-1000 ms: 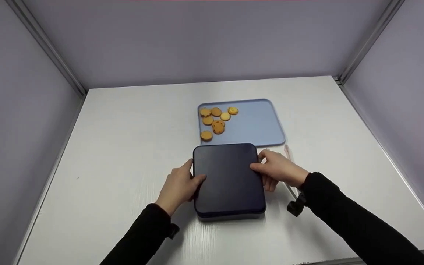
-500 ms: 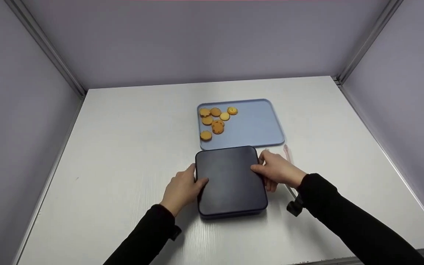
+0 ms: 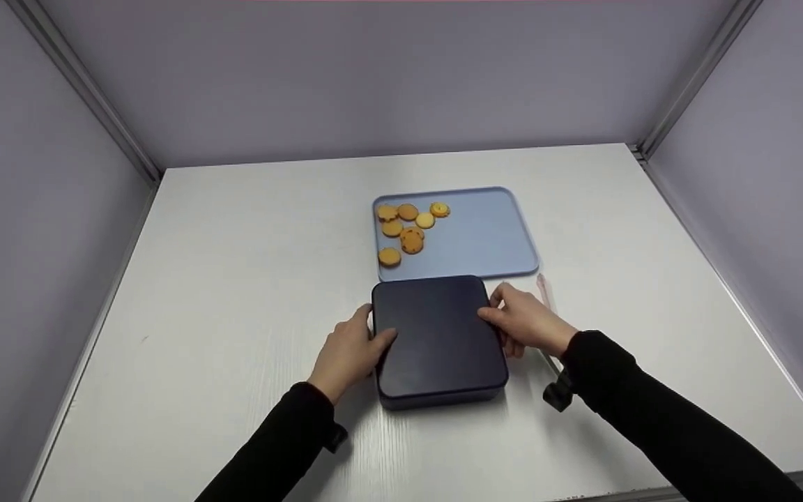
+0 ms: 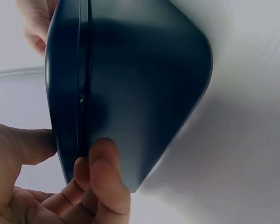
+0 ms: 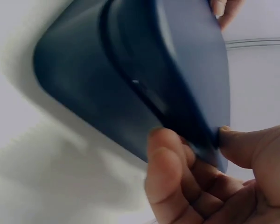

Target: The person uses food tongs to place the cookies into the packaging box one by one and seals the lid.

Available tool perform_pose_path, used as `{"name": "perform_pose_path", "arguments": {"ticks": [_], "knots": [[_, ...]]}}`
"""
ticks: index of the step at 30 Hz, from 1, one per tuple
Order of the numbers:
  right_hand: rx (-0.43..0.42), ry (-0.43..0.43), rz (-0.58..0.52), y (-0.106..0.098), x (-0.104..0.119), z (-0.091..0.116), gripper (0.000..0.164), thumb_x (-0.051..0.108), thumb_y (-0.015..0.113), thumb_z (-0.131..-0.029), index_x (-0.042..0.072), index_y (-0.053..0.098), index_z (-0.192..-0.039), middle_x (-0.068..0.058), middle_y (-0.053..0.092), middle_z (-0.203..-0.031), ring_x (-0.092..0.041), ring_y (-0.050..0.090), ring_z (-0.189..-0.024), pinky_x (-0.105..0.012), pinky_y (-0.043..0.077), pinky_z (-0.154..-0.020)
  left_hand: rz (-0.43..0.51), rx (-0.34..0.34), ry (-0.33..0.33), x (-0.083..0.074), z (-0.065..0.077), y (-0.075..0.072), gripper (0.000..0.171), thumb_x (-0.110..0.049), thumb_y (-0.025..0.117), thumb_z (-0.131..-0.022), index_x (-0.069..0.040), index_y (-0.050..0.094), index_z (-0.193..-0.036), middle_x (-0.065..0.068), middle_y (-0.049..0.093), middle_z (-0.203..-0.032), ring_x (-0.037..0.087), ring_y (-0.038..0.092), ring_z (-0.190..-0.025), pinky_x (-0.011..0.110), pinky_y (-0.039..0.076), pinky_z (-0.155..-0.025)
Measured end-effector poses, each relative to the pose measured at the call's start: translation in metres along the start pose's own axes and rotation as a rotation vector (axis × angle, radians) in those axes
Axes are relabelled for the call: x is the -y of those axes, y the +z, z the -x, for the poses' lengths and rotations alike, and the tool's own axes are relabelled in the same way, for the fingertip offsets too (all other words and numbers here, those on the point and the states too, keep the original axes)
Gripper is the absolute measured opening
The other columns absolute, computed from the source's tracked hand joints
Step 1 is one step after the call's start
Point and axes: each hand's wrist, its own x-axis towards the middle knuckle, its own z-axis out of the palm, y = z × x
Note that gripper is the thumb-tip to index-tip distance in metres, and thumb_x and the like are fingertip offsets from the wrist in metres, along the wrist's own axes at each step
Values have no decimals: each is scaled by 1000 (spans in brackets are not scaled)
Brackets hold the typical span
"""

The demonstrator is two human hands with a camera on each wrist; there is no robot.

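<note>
A dark navy lidded tin sits in front of the person in the head view. My left hand grips its left side, thumb over the top and fingers down the side. On the opposite side, my right hand pinches the tin in the same way. The left wrist view shows the lid's seam, with the left hand's fingers curled up against the wall right at it. The right wrist view likewise has the right hand's thumb on the lid's edge and its fingers near the seam. The tin's inside is hidden.
A blue tray lies just behind the tin, with several cookies at its left side. A slim clear strip with a pinkish tip lies partly hidden behind the right hand. Grey panels border the white table.
The tin has shifted slightly right, both hands still on it. It first came a little nearer, then its front edge moved back up in view, showing more front wall now.
</note>
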Motion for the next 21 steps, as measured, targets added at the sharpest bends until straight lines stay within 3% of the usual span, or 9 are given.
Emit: {"name": "perform_pose_path", "arguments": {"ticks": [3,6,9,12,17,18,21], "knots": [[-25,-19,35,3,-3,0,24,26,56,-106,2,51,-110,-11,65,-66,-21,62,-48,-49,57,-51,9,3,22,4,-1,1,68,-38,65,-101,-1,43,-153,16,73,-106,32,71,-97,49,56,-88],[-29,-13,46,5,-6,1,38,28,53,-108,-3,50,-129,-13,69,-85,-23,65,-61,-44,58,-58,25,12,46,8,-1,1,73,-38,65,-101,0,36,-156,19,69,-116,35,68,-106,52,53,-93],[-17,9,-19,7,-9,0,56,31,53,-108,-6,42,-148,-19,70,-109,-21,67,-76,-38,60,-69,65,36,42,12,-1,1,77,-39,65,-101,1,32,-158,21,60,-135,39,57,-127,55,46,-106],[1,25,-128,9,-11,0,65,32,57,-106,-9,37,-152,-24,69,-123,-21,71,-89,-36,61,-78,148,77,15,15,-1,-1,76,-40,66,-99,-1,36,-157,22,58,-142,38,58,-129,51,49,-106],[20,34,-207,11,-10,2,59,31,61,-104,-7,49,-147,-18,73,-119,-21,72,-100,-34,60,-87,323,134,0,15,-2,-2,57,-31,70,-98,-7,54,-148,18,58,-146,25,75,-94,36,63,-76],[13,28,-198,11,-10,3,55,31,61,-105,-6,53,-144,-16,74,-116,-20,72,-100,-34,60,-88,334,132,2,15,-1,-1,53,-30,70,-98,-9,57,-146,17,59,-145,23,75,-92,36,63,-76],[-51,-14,-82,17,-8,5,43,32,59,-106,0,63,-135,-9,76,-106,-20,71,-96,-37,58,-88,276,92,49,14,1,1,48,-30,68,-100,-9,60,-142,14,63,-140,25,71,-109,41,58,-94]]}}
